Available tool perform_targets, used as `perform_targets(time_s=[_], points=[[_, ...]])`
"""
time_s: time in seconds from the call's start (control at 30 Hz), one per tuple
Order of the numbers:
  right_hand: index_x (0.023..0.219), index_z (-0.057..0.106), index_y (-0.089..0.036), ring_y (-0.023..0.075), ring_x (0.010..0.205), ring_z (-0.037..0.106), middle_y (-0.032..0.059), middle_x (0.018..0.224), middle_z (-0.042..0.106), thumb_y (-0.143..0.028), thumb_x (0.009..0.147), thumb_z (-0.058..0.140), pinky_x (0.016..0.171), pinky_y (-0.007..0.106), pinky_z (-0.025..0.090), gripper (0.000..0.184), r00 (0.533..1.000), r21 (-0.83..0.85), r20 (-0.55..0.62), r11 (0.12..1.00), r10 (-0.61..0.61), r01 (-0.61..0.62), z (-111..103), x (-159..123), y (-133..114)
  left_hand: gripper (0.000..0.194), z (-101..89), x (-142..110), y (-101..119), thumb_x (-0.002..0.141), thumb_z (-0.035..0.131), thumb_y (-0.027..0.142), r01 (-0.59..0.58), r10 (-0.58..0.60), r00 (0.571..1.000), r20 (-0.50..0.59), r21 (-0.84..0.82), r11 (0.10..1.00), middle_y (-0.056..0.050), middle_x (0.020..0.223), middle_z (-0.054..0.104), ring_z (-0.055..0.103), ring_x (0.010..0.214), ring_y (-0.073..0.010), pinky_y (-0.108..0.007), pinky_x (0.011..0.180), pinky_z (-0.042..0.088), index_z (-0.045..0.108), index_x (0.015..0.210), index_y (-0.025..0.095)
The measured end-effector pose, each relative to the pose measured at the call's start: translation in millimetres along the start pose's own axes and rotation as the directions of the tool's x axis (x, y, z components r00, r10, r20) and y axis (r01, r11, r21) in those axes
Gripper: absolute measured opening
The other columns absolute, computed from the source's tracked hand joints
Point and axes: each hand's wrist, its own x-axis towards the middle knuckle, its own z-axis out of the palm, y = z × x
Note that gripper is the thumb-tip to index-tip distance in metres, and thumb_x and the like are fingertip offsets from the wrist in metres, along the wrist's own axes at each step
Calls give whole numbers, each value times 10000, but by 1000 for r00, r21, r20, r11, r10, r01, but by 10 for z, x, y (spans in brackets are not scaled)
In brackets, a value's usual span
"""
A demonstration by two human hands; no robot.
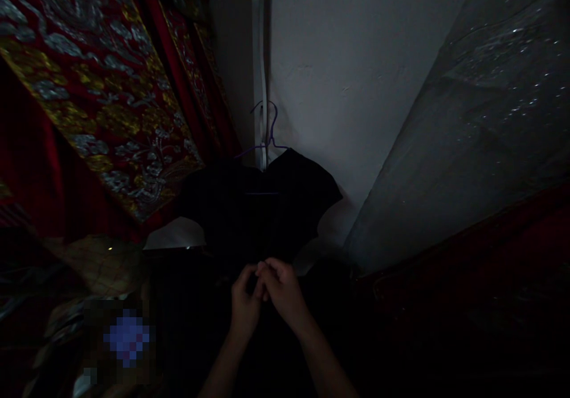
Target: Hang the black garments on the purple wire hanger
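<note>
A black short-sleeved garment (262,208) on a thin purple wire hanger (267,133) hangs just above the fingers. Left hand (244,306) and right hand (282,291) touch, fingers curled closed against its dark front; whether they pinch cloth is unclear. Red gold-embroidered fabric (102,95) hangs well to the left.

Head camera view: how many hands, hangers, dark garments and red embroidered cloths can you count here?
Hands: 2, the left hand and the right hand, meeting at the fingertips
Purple hanger: 1
Black garment on it: 1
Red embroidered cloths: at least 2, overlapping
Total: 6
</note>
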Motion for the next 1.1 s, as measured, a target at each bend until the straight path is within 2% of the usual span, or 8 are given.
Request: perform_targets(time_s=[0.13, 0.3, 0.47, 0.63, 0.73, 0.8, 0.97, 1.1], points=[[705, 573, -180, 79, 374, 432, -36, 455, 530, -614, 818, 578, 398, 205, 315, 448, 993, 165, -114, 986, -15, 34, -7, 79, -189, 205, -44, 144, 70, 865, 613, 352, 35, -35, 994, 108, 0, 999, -17, 698, 661, 620, 679, -183, -276, 685, 485, 657, 755, 184], [684, 594, -170, 57, 354, 386, -53, 440, 506, -524, 711, 704, 355, 188, 234, 372, 974, 297, -220, 947, -57, 122, -202, 730, -1003, 210, -56, 282, -113, 835, 682, 391, 99, -108, 987, 122, 83, 992, -44, 770, 700, 643, 787, -226, -301, 771, 481, 688, 750, 200], [676, 587, -167, 42, 348, 369, -57, 429, 505, -455, 787, 680, 352, 172, 228, 322, 953, 233, -194, 933, -231, 274, -280, 1102, -1592, 216, -40, 378, -251, 792, 724, 420, 149, -153, 985, 75, 61, 987, -55, 795, 707, 652, 824, -245, -329, 828, 500, 714, 782, 205], [705, 602, -179, 55, 343, 397, -53, 436, 528, -510, 844, 624, 368, 185, 260, 360, 933, 40, -52, 933, -356, 358, -265, 929, -1543, 315, -148, 831, 443, 886, 657, 310, -147, 149, 988, -40, 51, 988, -69, 1034, 715, 659, 973, -206, -317, 920, 482, 698, 1187, 228], [705, 606, -181, 68, 368, 429, -50, 441, 530, -482, 879, 594, 410, 196, 303, 347, 907, -77, -19, 905, -421, 419, -277, 864, -1548, 364, -198, 1231, 1027, 958, 562, 276, -403, 413, 906, -96, 110, 909, -42, 1001, 702, 646, 871, -159, -289, 850, 489, 628, 1315, 250], [712, 603, -183, 76, 395, 455, -49, 454, 529, -452, 900, 570, 445, 204, 331, 329, 887, -129, -13, 880, -462, 457, -284, 860, -1573, 259, -203, 1459, 1298, 952, 579, 260, -525, 532, 846, 14, 187, 830, -41, 970, 702, 638, 864, -157, -277, 813, 482, 695, 1180, 215], [706, 580, -193, 96, 456, 465, -40, 504, 512, -400, 909, 555, 473, 224, 319, 291, 859, -289, -84, 837, -506, 465, -335, 964, -1313, 132, -161, 1682, 1524, 949, 577, 243, -622, 629, 769, 114, 359, 696, -31, 840, 667, 610, 787, -153, -261, 746, 460, 665, 881, 171], [673, 565, -203, 110, 471, 443, -36, 511, 491, -453, 889, 557, 479, 240, 305, 330, 929, -332, -68, 887, -363, 322, -383, 962, -775, 137, -389, 1768, 1480, 953, 573, 279, -538, 618, 753, -227, 327, 776, -24, 870, 650, 602, 862, -154, -262, 818, 454, 642, 909, 169]])
